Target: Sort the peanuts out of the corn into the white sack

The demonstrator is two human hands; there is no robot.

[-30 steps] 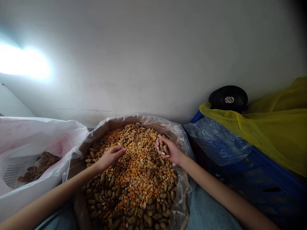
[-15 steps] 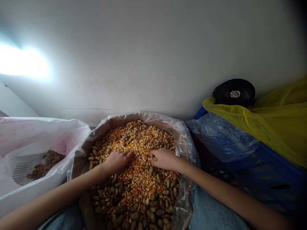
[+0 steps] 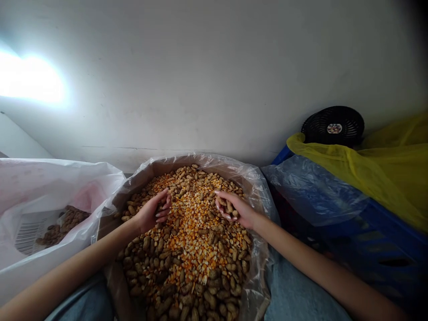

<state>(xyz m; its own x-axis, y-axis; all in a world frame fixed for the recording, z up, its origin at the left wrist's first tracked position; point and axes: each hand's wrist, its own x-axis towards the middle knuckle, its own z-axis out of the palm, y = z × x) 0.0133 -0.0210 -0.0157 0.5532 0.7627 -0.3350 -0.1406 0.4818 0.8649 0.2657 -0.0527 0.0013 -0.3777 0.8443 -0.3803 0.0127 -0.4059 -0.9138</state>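
Observation:
A round container [image 3: 259, 183] lined with clear plastic holds peanuts in shells [image 3: 210, 298] mixed with loose orange and pale corn kernels [image 3: 195, 243]. Over its left side my left hand [image 3: 154, 210] is turned palm inward, its fingers curled round peanuts that show darkly in the palm. My right hand [image 3: 236, 209], over the right side, cups several peanuts [image 3: 229, 206] in its curled fingers. Both hands are just above the mix, apart from each other, with corn between them.
On the left, a white plastic bag [image 3: 63, 178] holds brown peanuts [image 3: 63, 225]. To the right are a blue crate [image 3: 377, 227], a clear plastic sheet [image 3: 310, 191], yellow mesh [image 3: 377, 167] and a black fan [image 3: 332, 126]. A pale wall [image 3: 187, 89] stands behind.
Both hands have lifted off the mix and turned palm inward, moving slightly farther apart. Several peanuts now show in my right hand. The view has shifted slightly.

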